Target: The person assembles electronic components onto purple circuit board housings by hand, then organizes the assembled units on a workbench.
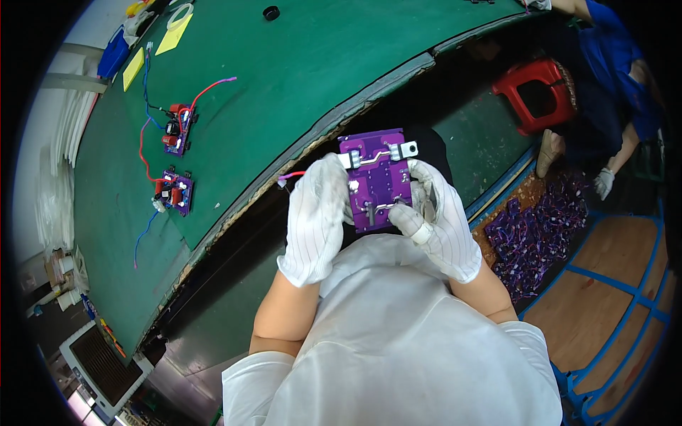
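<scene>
Between my two white-gloved hands I hold a purple circuit board (380, 181), its solder side facing up and silver metal tabs near its far edge. My left hand (317, 216) grips the board's left edge, its fingertips partly hidden behind it. A short red wire (291, 175) sticks out to the left past that hand. My right hand (442, 221) has its thumb on the board's lower right corner, with the fingers curled behind the right edge. The board is held above my lap, just off the table's edge.
Two populated circuit boards (177, 131) with red and blue wires lie on the green table (263, 92). A pile of purple boards (536, 234) lies at the right, by a red stool (536, 96) and blue-framed wooden panels (611, 248). Another person (618, 71) in blue is at the upper right.
</scene>
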Available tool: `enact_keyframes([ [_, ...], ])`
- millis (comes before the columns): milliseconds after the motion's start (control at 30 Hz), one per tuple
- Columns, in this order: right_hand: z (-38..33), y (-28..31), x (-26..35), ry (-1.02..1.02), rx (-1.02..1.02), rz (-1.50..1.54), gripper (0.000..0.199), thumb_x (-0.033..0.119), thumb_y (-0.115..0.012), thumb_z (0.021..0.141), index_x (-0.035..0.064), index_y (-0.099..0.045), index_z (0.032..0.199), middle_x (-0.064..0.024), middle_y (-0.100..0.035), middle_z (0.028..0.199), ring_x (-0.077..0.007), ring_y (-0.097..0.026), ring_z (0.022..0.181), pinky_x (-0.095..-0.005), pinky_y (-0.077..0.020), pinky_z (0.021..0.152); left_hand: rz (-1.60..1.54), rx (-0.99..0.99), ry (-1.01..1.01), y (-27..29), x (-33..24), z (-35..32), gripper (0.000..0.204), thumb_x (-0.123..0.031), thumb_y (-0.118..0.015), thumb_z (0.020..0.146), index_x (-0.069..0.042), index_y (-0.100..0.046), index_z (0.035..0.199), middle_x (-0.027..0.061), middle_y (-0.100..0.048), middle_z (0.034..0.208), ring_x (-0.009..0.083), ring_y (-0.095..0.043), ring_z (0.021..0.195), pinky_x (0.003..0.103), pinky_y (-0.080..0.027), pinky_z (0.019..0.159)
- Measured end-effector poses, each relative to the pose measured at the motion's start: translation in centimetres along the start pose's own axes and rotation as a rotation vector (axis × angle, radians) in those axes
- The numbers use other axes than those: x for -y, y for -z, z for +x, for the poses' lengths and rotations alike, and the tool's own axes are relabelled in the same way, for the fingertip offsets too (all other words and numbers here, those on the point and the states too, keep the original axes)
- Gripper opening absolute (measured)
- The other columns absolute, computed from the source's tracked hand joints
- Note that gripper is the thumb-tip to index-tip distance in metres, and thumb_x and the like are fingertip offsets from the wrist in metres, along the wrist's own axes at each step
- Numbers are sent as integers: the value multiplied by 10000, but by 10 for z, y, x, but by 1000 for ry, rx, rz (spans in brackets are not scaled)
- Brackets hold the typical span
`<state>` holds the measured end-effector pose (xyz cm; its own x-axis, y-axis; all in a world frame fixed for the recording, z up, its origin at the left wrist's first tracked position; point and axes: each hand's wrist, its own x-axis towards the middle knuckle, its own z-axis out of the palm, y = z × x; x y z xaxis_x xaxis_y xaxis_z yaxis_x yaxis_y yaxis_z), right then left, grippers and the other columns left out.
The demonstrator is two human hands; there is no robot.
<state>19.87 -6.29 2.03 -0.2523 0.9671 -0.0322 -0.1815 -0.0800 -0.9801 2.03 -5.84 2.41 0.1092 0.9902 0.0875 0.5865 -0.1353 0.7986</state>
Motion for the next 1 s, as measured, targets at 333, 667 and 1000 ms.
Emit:
enact_keyframes([
  [333, 7, 0, 16, -167, -32, 96, 512, 171, -676, 787, -65, -440, 1175, -89, -610, 929, -94, -574, 769, -221, -472, 669, -561, -39, 313, -4, -27, -1, 390, -163, -585, 854, 39, -471, 1168, 102, -617, 974, 132, -593, 836, 259, -483, 749],
  [667, 8, 3, 20, -405, -79, 494, 399, 238, -531, 857, -40, -497, 1140, -37, -603, 745, -32, -414, 409, -164, -327, 375, -1231, 31, 513, -2, -22, -7, 474, -238, -544, 903, 47, -401, 1254, 137, -569, 1098, 194, -627, 902, 281, -566, 582],
  [1000, 1, 7, -18, -214, 35, 703, 609, 543, -381, 911, 30, -407, 1237, -89, -587, 1071, -160, -625, 905, -251, -544, 606, -1449, 74, 349, -9, -1, -9, 610, -434, -349, 959, 69, -319, 1303, 172, -565, 1116, 220, -625, 946, 300, -568, 667],
])
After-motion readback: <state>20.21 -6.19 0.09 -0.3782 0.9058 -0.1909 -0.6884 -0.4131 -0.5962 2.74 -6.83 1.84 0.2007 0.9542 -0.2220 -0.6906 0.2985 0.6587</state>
